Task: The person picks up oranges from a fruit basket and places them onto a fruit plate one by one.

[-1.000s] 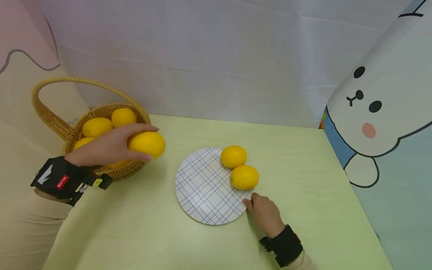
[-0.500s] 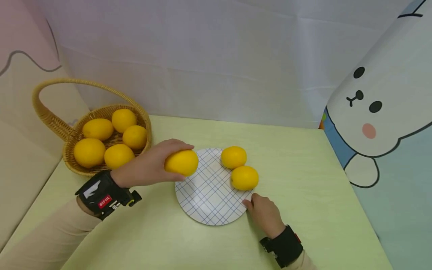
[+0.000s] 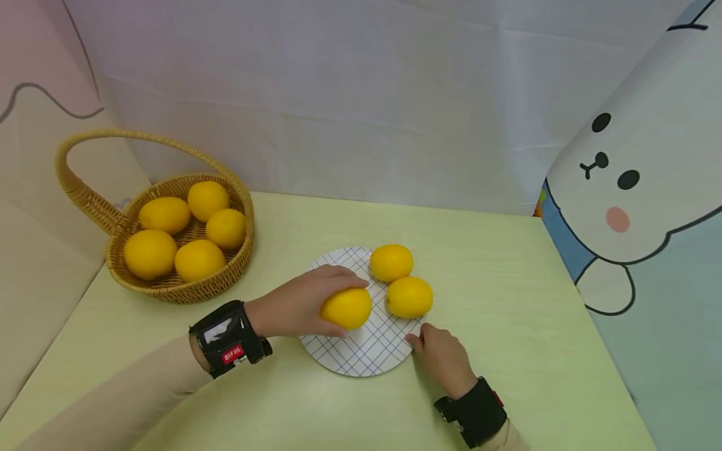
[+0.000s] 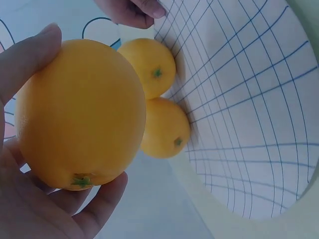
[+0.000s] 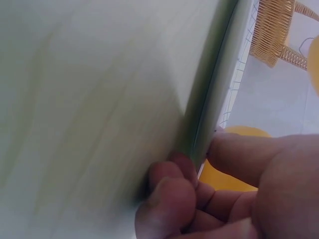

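My left hand (image 3: 301, 304) grips an orange (image 3: 346, 308), thumb and fingers on opposite sides of it, over the white plate with blue crossed lines (image 3: 361, 360). In the left wrist view the held orange (image 4: 82, 114) shows its green stem end and stands clear of the plate surface. Two more oranges, one farther back (image 3: 391, 263) and one nearer (image 3: 409, 297), lie side by side on the plate's right part. My right hand (image 3: 445, 360) pinches the plate's near right rim; in the right wrist view the thumb (image 5: 244, 154) lies on top and curled fingers sit below.
A wicker basket (image 3: 205, 289) with a tall arched handle stands at the back left, with several oranges inside. The pale green table (image 3: 507, 282) spreads around the plate. A white cloth (image 3: 361, 125) hangs behind it, and a printed bear panel (image 3: 648, 188) is at the right.
My left hand has carried the orange rightward and toward me, from beside the basket to over the plate. My right hand and the two oranges on the plate have stayed put.
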`<state>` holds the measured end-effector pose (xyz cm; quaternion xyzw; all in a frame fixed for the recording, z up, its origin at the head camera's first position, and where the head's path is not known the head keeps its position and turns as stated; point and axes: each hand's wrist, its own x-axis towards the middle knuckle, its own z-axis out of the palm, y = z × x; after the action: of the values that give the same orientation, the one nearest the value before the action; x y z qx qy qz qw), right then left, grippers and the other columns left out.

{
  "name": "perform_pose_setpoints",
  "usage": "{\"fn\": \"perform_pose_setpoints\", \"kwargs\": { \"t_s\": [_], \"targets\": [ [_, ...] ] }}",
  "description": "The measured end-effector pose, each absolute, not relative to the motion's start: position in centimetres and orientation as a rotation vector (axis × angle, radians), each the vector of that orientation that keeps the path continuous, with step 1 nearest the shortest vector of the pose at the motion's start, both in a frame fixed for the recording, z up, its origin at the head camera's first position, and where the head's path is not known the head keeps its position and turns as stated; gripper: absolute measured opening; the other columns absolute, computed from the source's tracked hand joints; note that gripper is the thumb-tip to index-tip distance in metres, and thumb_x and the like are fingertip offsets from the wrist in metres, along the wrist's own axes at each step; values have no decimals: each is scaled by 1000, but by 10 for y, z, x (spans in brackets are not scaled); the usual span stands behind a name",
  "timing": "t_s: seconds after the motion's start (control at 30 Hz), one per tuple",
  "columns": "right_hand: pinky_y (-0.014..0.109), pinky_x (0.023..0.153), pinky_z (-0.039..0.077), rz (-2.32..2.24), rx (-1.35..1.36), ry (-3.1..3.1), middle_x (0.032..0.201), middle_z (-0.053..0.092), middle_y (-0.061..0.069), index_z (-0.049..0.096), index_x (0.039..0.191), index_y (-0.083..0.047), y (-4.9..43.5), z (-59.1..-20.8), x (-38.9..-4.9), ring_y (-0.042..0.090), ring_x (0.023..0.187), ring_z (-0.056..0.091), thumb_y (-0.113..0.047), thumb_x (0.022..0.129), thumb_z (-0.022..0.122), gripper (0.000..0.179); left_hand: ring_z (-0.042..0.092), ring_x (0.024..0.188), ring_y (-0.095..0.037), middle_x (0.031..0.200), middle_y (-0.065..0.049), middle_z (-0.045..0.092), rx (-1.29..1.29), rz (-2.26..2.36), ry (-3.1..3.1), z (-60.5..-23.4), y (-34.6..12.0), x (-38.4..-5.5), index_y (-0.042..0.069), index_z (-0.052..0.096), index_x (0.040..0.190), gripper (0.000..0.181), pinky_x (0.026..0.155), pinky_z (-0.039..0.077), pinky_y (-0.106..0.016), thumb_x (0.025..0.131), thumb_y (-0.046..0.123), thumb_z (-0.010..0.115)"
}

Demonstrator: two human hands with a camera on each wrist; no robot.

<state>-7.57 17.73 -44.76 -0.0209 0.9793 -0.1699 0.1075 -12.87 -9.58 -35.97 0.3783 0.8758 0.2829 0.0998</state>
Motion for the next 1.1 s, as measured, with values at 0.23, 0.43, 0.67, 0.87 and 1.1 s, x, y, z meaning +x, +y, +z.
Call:
{"fn": "perform_pose_setpoints", "kwargs": {
  "t_s": [0.23, 0.43, 0.67, 0.87, 1.1],
  "targets": [
    [26, 45, 30, -500, -47, 2869, 58, 43, 1, 51, 75, -9, 177, -447, -76, 15, 50, 41, -29, 92, 60, 28, 43, 122, -13, 136, 6, 51, 1188, 833, 2483, -380, -75, -128, 16, 50, 137, 75, 104, 38, -34, 71, 38, 80],
    [26, 45, 30, -513, -74, 2876, 58, 43, 2, 51, 75, -8, 178, -446, -75, 15, 50, 41, -29, 93, 59, 28, 39, 127, -10, 139, 11, 47, 1293, 814, 2431, -394, -63, -131, 23, 50, 136, 69, 106, 35, -33, 74, 36, 78],
    [25, 45, 30, -534, -104, 2890, 57, 41, 1, 50, 72, -9, 178, -446, -74, 14, 48, 39, -29, 92, 60, 30, 40, 124, -12, 136, 6, 45, 1348, 809, 2381, -402, -49, -126, 23, 52, 135, 68, 103, 39, -30, 73, 34, 79],
    [25, 44, 29, -523, -127, 2910, 56, 41, 0, 49, 71, -9, 179, -447, -73, 14, 47, 39, -27, 92, 60, 30, 39, 119, -13, 129, 4, 44, 1377, 809, 2393, -413, -41, -123, 21, 54, 136, 69, 100, 41, -27, 73, 36, 79],
    [26, 44, 31, -503, -121, 2912, 58, 43, 1, 50, 73, -8, 179, -446, -75, 14, 48, 40, -25, 92, 59, 27, 39, 125, -15, 133, 5, 49, 1470, 756, 2401, -423, -36, -124, 19, 53, 138, 72, 108, 32, -30, 73, 37, 78]
  ]
}}
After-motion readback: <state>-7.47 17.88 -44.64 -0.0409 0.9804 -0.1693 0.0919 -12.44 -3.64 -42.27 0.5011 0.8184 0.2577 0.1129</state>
